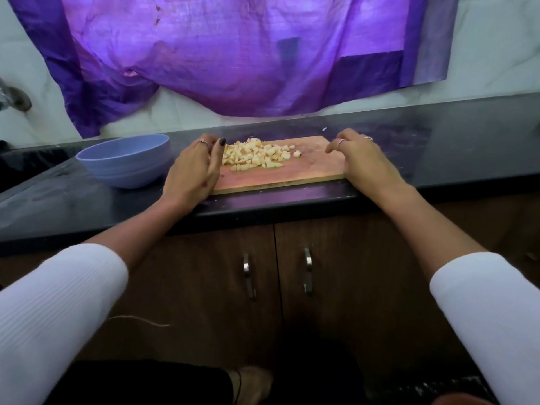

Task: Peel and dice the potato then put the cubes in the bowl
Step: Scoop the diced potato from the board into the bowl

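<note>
On the dark tabletop (pixel 438 147), the blue bowl (pixel 125 162) sits leftmost. Your left hand (pixel 194 168) stands edgewise, grip slack, against the potato cubes (pixel 257 154) heaped on the cutting board (pixel 292 173). Your right hand (pixel 361 159) rests on the board's right end, fingers loosely curled, holding nothing.

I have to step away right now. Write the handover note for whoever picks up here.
Left hand: open, resting at the cutting board's left end, beside the cubes.
Right hand: fingers loosely curled over the board's right end, holding nothing.
Potato cubes: piled on the board.
Bowl: left of the board, inside not visible.
Done: dicing.
Left: move the cubes into the bowl.
</note>
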### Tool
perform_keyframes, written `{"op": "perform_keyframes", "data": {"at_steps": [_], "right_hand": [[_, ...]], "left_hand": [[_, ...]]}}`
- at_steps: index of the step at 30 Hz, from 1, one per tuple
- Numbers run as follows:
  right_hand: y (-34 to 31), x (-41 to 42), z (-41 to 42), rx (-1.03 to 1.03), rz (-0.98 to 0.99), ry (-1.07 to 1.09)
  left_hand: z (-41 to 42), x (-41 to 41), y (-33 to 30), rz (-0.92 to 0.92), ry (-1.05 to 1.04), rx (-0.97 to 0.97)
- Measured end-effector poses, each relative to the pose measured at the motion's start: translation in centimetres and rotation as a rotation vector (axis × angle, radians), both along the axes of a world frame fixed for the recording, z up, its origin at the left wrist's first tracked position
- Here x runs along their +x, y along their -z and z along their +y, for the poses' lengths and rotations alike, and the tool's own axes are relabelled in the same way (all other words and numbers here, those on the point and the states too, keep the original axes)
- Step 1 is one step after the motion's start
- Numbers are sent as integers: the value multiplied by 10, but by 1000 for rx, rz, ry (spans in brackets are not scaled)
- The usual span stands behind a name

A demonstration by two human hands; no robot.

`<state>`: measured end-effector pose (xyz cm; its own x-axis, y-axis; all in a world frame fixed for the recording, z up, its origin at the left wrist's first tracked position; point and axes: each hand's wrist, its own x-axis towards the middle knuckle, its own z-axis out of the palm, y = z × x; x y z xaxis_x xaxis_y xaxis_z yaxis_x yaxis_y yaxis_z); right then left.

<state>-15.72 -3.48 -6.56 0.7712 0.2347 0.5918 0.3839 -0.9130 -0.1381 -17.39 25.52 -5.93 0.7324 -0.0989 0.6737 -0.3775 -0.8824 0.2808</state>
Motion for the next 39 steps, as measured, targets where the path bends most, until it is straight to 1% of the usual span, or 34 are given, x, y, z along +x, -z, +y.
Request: {"op": "perform_keyframes", "data": {"at_steps": [3,7,10,11,14,16,18,21,24,26,28,30,31,34,39], "right_hand": [[2,3,-3,18,-23,-32],[4,3,-1,-7,-27,-52],[3,1,2,-33,-109,2],[3,1,2,-37,-106,16],[1,4,8,-107,35,12],[-2,14,14,-159,167,-27],[-6,24,23,-163,299,-82],[-5,38,30,-227,345,-117],[-11,61,33,-255,397,-208],[-23,92,42,-178,487,-296],[-39,124,58,-8,619,-386],[-54,147,78,153,672,-431],[-57,153,87,190,687,-431],[-61,164,112,202,736,-390],[-60,166,149,117,711,-359]], "left_hand": [[3,4,2,22,-22,16],[3,8,3,122,-126,24],[1,4,1,176,-127,18],[0,3,1,192,-120,25],[0,5,0,226,-106,45],[3,10,2,245,-98,61],[6,19,4,270,-102,73],[11,36,5,298,-116,78],[13,47,8,343,-89,38],[12,54,7,386,-89,84],[11,54,4,414,-112,111],[10,51,2,424,-119,94],[8,48,2,437,-112,90],[7,45,-1,474,-83,57],[8,49,-8,479,-72,-138]]}}
